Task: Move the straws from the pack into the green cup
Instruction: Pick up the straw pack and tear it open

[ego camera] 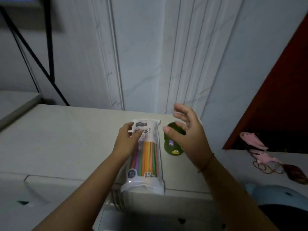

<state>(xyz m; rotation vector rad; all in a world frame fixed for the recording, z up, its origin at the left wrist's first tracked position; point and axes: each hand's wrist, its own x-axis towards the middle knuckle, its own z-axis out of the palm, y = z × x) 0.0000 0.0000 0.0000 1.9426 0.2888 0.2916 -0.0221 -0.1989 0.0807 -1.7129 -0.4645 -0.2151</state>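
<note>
A clear plastic pack (148, 157) of coloured straws lies lengthwise on the white counter (70, 140), its near end at the counter's front edge. My left hand (126, 140) rests on the pack's upper left part, fingers curled on the plastic. Just right of the pack stands the green cup (173, 148) with stickers on its side. My right hand (186, 130) hovers over the cup with fingers spread, holding nothing and hiding part of the rim.
A white panelled wall rises behind the counter. Black metal struts (48, 47) stand at the back left. On the right lie pink items (255, 140), rubber bands (265, 168) and a dark red board (280, 90). A pale blue object (275, 195) sits at lower right.
</note>
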